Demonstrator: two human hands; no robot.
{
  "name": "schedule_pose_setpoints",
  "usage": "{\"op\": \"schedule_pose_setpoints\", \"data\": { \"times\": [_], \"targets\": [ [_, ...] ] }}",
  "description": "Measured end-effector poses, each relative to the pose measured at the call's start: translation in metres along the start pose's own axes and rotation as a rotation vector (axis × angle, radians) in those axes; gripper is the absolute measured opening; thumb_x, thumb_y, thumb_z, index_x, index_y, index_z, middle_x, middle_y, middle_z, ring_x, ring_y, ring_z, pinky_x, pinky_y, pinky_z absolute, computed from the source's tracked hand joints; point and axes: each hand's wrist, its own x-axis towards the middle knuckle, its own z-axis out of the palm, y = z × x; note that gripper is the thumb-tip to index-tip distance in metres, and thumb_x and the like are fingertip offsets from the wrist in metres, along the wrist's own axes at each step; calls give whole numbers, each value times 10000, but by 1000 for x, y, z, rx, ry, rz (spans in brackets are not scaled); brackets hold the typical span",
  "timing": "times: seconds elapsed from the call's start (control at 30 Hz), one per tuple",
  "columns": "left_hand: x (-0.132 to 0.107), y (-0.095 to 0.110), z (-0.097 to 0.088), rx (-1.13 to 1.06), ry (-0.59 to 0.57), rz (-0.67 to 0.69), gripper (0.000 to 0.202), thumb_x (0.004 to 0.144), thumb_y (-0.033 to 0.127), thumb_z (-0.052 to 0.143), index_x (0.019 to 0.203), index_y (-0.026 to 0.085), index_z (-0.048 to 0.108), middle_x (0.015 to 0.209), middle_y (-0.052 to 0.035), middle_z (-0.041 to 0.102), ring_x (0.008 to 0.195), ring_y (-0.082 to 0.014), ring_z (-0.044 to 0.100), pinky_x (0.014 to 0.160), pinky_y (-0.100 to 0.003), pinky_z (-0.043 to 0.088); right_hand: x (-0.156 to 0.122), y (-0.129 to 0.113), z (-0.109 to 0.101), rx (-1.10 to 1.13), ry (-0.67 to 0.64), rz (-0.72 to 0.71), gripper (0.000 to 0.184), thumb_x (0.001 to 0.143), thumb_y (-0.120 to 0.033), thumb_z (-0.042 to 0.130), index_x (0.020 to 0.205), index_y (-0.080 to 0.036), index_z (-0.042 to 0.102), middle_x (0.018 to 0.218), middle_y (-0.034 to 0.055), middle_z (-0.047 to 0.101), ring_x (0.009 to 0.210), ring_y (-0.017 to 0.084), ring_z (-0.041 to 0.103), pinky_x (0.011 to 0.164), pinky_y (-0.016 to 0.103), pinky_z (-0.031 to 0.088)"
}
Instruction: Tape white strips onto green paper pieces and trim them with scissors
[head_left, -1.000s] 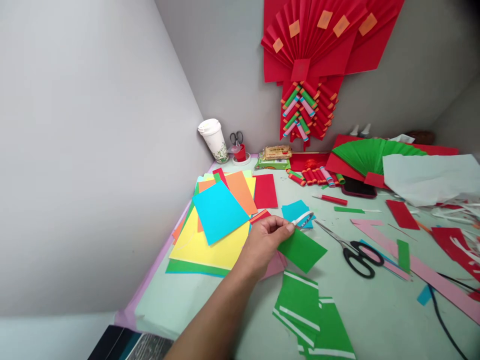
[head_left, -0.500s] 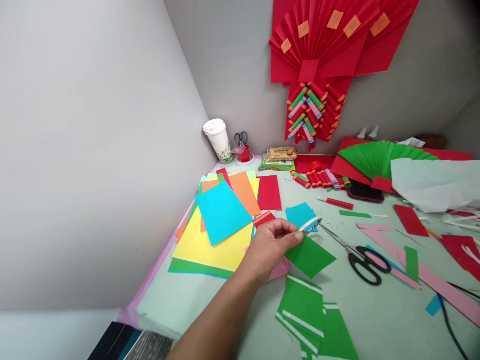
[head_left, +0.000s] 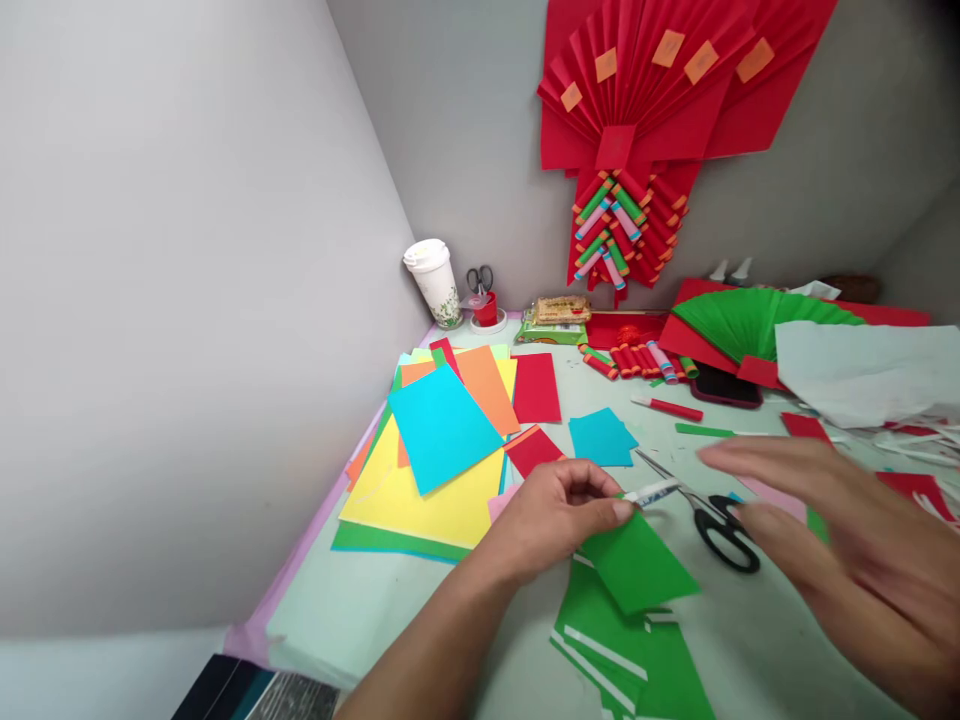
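Head view: nearest, green sheets with white strips (head_left: 600,612) lie on the table (head_left: 375,610), toward its near side. Just above them, the left hand (head_left: 559,515) pinches a green paper piece (head_left: 639,568) between thumb and fingers — a white strip (head_left: 652,493) juts from the same grip. The right hand (head_left: 862,550), blurred, has its fingers released, thumb parted, beside black-handled scissors (head_left: 702,524). Farther off, coloured sheets (head_left: 446,430) pile along the left edge; a white cup (head_left: 435,285) stands at the back-left corner.
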Motion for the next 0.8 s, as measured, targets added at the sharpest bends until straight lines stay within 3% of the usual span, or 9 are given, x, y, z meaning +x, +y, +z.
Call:
{"op": "schedule_pose_setpoints", "data": {
  "times": [0.13,0.2,0.27,0.47,0.6,0.7,0.8],
  "targets": [
    [-2,1,4,24,-65,-36,456,609,494,871,798,142,650,748,-2,614,675,-102,515,638,-237,341,26,3,20,220,-376,209,351,985,-517,473,1149,-322,714,1135,40,723,1084,262,654,925,370,527],
    [-2,1,4,30,-40,-27,454,624,508,858,800,149,643,709,21,586,615,-79,463,588,-227,307,28,8,27,324,-488,298,356,969,-536,496,1099,-309,737,1048,31,743,987,237,678,861,325,536],
    [-1,1,4,42,-23,-27,450,639,520,845,802,156,636,669,41,554,574,-68,418,554,-224,281,25,12,32,416,-556,357,356,942,-545,542,1088,-292,744,1010,34,746,928,223,677,820,305,532],
    [3,-3,4,72,-29,-53,476,616,536,849,797,150,637,693,25,571,617,-84,462,566,-224,306,15,22,39,654,-656,452,316,921,-495,616,1139,-279,692,802,-1,656,734,160,591,676,261,474],
    [4,-4,4,39,18,-12,398,649,483,846,784,155,665,723,12,598,648,-94,476,606,-231,331,14,27,38,803,-633,506,197,933,-448,625,975,-260,667,740,-19,618,716,139,574,696,246,457],
    [8,-5,1,-58,173,99,315,664,392,856,768,158,672,806,-2,627,748,-113,520,704,-238,378,15,31,38,889,-445,588,209,931,-455,619,985,-253,616,755,-4,633,709,156,586,671,264,464],
    [14,-8,-1,-200,348,216,270,684,329,853,773,165,658,778,25,593,735,-97,504,716,-224,383,16,32,43,863,-272,650,303,869,-463,693,1063,-257,582,877,34,673,788,197,624,657,283,484]
  ]
}}
